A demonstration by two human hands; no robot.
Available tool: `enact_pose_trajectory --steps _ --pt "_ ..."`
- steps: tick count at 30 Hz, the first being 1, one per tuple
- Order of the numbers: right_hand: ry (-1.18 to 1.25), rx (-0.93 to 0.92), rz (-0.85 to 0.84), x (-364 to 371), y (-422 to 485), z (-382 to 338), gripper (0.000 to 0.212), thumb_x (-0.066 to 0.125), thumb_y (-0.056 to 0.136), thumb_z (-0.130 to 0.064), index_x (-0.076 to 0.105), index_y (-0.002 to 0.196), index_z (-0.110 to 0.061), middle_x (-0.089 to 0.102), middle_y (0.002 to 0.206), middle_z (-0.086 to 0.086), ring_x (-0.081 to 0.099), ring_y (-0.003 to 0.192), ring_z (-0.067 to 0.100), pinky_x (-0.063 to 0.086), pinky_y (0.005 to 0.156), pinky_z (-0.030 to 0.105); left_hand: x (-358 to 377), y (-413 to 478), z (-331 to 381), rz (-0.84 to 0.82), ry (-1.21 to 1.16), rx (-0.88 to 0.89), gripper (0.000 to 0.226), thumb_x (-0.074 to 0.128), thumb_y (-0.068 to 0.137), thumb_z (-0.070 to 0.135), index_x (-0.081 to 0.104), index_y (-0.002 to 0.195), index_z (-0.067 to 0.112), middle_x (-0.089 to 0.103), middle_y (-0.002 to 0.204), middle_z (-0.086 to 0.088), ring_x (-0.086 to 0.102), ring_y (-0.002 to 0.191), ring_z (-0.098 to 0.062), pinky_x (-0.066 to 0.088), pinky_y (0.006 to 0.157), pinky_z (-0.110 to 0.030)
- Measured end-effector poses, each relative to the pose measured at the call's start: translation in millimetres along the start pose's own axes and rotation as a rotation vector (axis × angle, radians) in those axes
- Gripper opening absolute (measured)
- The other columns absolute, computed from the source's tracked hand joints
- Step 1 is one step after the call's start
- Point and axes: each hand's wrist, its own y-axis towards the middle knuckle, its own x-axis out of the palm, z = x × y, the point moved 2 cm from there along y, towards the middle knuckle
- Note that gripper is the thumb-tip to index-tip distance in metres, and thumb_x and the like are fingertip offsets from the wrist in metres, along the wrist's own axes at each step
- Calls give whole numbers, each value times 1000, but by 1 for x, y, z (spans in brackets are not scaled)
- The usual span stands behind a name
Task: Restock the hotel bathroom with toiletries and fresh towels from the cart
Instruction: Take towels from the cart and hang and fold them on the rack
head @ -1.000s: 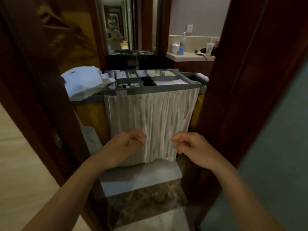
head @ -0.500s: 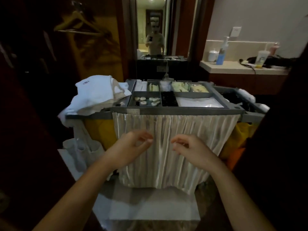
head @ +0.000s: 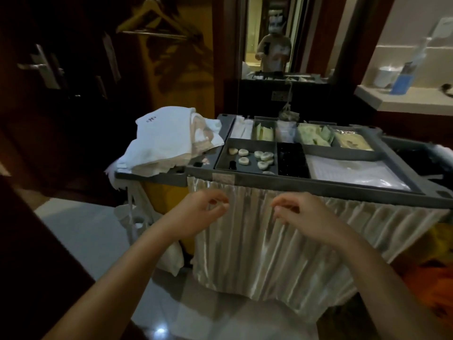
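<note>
cart (head: 318, 185) nearer; left hand (head: 198, 213), right hand (head: 306, 214) under rim.

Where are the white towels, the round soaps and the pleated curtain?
white towels (head: 159, 138): head view, top fold of the pile at the cart (head: 306, 184) left end.
round soaps (head: 266, 156): head view, one soap in the front-left compartment (head: 247, 149).
pleated curtain (head: 269, 253): head view, mid-cloth below the cart's rim.

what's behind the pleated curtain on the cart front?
Hidden: the curtain hangs closed below the tray rim, covering the cart's interior. Only a yellow bag shows past its left edge, and yellow-orange material past its right.
</note>
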Motion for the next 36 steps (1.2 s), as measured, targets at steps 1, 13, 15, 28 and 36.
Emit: enact_pose_trajectory --steps 1,13,15,28,36 --pt "-5 8 6 -3 15 3 15 56 92 -21 66 101 -26 67 92 -11 63 89 5 52 86 31 -3 14 -6 3 -4 6 22 47 95 30 58 114 25 55 104 16 50 92 6 40 70 -3" --pt "-7 34 -42 8 193 -12 12 52 95 -26 61 102 -31 65 93 -15 61 88 -2 48 78 18 -71 148 -111 65 -92 -132 16 49 94 36 55 108 34 54 105 13 54 98 -3 47 79 -19" --pt "-33 28 -74 14 214 -12 17 53 95 -27 63 108 -27 65 100 -13 59 91 -2 45 77 14 -78 155 -131 82 -88 -180 14 49 94 32 55 107 34 53 106 11 54 99 -6 45 78 -17" --pt "-7 -245 -178 34 404 -30 27 51 94 -29 57 121 -26 58 114 -10 52 103 2 42 81 18 -134 229 -210 261 -50 -455 35 49 94 32 49 127 22 44 138 0 43 125 -15 36 103 -30" --pt "116 -219 -263 43 506 -18 40 48 96 -27 47 136 -20 46 140 -5 41 130 11 34 98 23 -127 314 -239 502 22 -522 54 32 95 47 24 145 29 12 157 6 10 144 -15 7 118 -40"
